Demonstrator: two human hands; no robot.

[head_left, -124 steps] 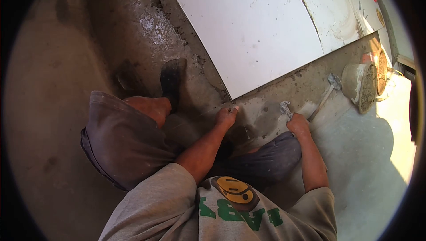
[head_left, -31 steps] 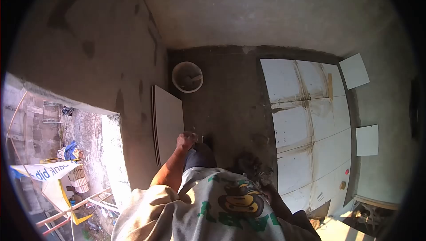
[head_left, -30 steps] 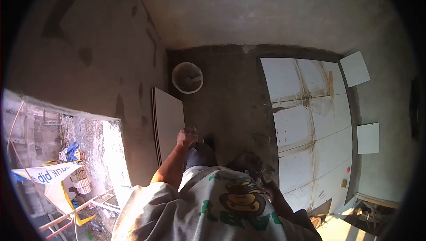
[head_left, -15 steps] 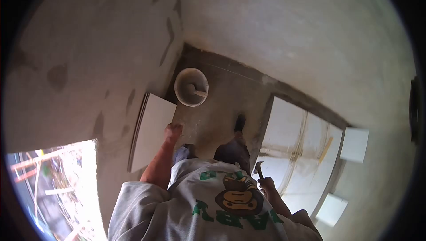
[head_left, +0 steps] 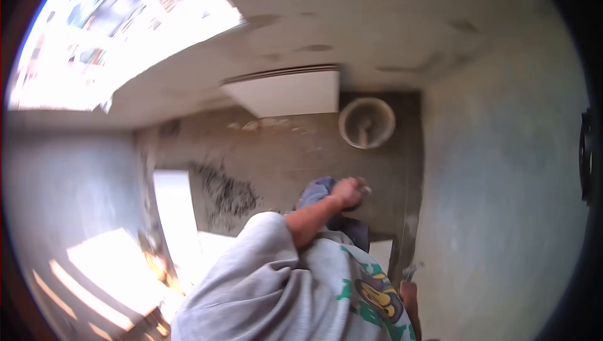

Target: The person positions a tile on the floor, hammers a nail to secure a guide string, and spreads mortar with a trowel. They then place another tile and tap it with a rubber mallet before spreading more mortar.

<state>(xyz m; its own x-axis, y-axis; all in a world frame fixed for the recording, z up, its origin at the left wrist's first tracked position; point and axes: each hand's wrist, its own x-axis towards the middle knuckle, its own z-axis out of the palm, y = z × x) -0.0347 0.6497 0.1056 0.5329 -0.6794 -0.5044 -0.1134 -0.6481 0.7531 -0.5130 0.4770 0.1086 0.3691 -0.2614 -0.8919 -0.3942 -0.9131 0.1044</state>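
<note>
My left hand (head_left: 352, 192) is closed in front of my body, above my leg. A small pale spot shows at its fingertips, too blurred to name. Low at the right, beside my shirt, my right hand (head_left: 408, 289) is wrapped round a hammer (head_left: 412, 270), whose head points up and is smeared by motion. Beyond my left hand stands a round bucket (head_left: 343, 128) with a handled tool (head_left: 363, 136) inside it. A stack of white tiles (head_left: 295, 93) leans on the wall to the left of the bucket.
Dark loose mortar or sand (head_left: 229, 195) lies on the floor at left. A long white panel (head_left: 174, 199) is beside it. A bright wall opening (head_left: 144, 33) fills the upper left. The right wall (head_left: 496, 171) runs close to my right hand.
My view has turned left, so the bucket and tile stack now appear farther right and the mortar heap shows. My left hand has moved away from the tiles. The hammer stays in my right hand.
</note>
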